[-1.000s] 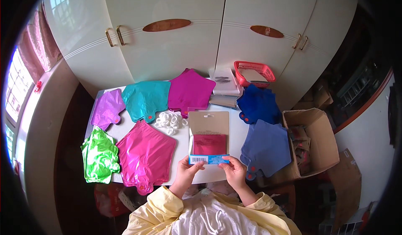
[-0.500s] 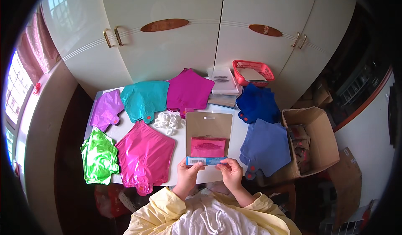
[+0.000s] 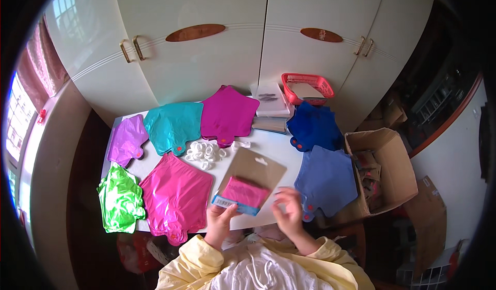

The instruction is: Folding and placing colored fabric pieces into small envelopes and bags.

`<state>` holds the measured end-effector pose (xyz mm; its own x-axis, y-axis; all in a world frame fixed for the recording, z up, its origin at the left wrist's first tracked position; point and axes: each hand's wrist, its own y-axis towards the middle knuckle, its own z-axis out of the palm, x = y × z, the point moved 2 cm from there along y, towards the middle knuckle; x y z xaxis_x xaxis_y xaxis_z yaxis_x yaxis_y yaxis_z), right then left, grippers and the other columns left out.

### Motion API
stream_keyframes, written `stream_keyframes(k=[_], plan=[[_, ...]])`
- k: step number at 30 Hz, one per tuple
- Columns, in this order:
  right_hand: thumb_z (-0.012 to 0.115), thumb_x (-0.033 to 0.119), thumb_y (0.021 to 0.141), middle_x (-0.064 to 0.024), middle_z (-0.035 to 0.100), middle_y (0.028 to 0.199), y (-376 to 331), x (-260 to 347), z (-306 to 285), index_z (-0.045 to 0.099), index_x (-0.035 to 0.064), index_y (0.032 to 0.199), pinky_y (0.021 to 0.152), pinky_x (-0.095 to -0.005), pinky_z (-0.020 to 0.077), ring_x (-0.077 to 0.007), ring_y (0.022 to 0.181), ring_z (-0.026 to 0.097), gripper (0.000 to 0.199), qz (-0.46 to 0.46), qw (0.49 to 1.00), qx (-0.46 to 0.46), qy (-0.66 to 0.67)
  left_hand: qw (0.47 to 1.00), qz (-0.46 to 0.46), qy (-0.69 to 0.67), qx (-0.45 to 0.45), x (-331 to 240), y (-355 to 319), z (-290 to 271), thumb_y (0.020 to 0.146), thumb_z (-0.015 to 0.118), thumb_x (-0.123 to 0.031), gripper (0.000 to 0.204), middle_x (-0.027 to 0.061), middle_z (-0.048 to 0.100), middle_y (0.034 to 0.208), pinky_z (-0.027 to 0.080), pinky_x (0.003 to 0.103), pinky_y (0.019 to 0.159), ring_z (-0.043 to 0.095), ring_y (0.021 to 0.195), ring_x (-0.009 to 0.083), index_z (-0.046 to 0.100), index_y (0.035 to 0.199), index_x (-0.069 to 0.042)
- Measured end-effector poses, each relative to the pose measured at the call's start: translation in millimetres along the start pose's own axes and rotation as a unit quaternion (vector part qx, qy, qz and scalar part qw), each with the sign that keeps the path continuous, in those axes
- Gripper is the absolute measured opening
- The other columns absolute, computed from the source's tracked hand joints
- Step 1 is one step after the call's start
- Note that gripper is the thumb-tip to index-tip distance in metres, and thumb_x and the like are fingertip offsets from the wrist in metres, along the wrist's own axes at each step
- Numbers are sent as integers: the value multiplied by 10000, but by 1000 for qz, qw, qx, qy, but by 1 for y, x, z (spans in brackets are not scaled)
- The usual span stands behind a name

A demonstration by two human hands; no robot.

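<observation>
Since the earlier frame, the right hand (image 3: 288, 210) has come away from the flat package (image 3: 253, 168), and the package has turned clockwise from upright to a slant, its hanging slot now toward the upper right. The left hand (image 3: 221, 220) alone supports it: the grip pinches the lower edge left of the middle, with the thumb on the blue strip (image 3: 247, 207) and the fingers mostly hidden beneath. The body of the package therefore extends up and to the right of this grip, above the white table (image 3: 290, 153). Within its clear sleeve, a folded pink piece (image 3: 244, 191) lies against a tan card, just above the strip and close to the holding thumb. The right hand is released, its fingers loosely bent and slightly blurred, just beside the package's right edge; whether a fingertip grazes that edge cannot be told.

Surroundings: a large pink foil shape (image 3: 178, 194) lies left of the left hand, and a blue-grey flat shape (image 3: 325, 179) lies right of the right hand. White rings (image 3: 204, 153) are heaped near the package's upper left side. A dark blue shape (image 3: 316, 127) lies beyond the blue-grey one, and an open cardboard box (image 3: 398, 166) stands at the table's right side. A red basket (image 3: 290, 97) sits at the far edge.
</observation>
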<state>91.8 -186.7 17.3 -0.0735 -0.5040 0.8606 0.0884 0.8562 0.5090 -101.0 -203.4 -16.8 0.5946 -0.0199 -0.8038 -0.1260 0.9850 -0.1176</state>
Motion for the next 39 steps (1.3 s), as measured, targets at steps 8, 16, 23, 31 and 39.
stream_keyframes(k=[8, 16, 23, 31, 39], plan=[[609, 99, 897, -33, 653, 929, 72, 21, -36, 658, -18, 1028, 686, -197, 456, -49, 789, 561, 182, 210, 946, 246, 30, 984, -4, 151, 95, -12, -23, -38, 839, 660, -13, 70, 44, 685, 817, 518, 253, 681, 630, 747, 92, 674, 902, 12], [684, 67, 828, -21, 659, 764, 77, 15, -33, 695, -20, 890, 608, -196, 427, -53, 676, 550, 107, 347, 882, 295, 118, 975, -12, 185, 125, -27, -22, -43, 822, 691, -37, 64, -4, 662, 746, 458, 213, 617, 571, 686, 46, 689, 877, -5], [722, 72, 788, -16, 632, 756, 71, 14, -30, 681, 11, 863, 579, -191, 403, -52, 631, 515, 105, 439, 792, 316, 285, 974, -34, 177, 137, -25, -19, -53, 797, 723, -59, 63, -30, 631, 690, 427, 212, 579, 534, 623, 36, 692, 827, -13], [672, 240, 837, -31, 634, 987, 54, 17, -21, 565, -6, 1110, 680, -208, 471, -77, 787, 593, 383, 471, 634, 388, 476, 976, -9, 123, 179, -24, -15, -41, 774, 745, -88, 115, 15, 675, 792, 476, 238, 645, 607, 721, 79, 692, 836, -7], [683, 166, 841, -78, 636, 1004, 33, 6, -10, 558, 34, 1056, 788, -275, 512, -142, 913, 634, 282, 413, 580, 330, 619, 975, -15, 109, 195, -25, -13, -43, 763, 750, -80, 137, 31, 687, 834, 497, 259, 674, 626, 754, 96, 699, 870, -11]])
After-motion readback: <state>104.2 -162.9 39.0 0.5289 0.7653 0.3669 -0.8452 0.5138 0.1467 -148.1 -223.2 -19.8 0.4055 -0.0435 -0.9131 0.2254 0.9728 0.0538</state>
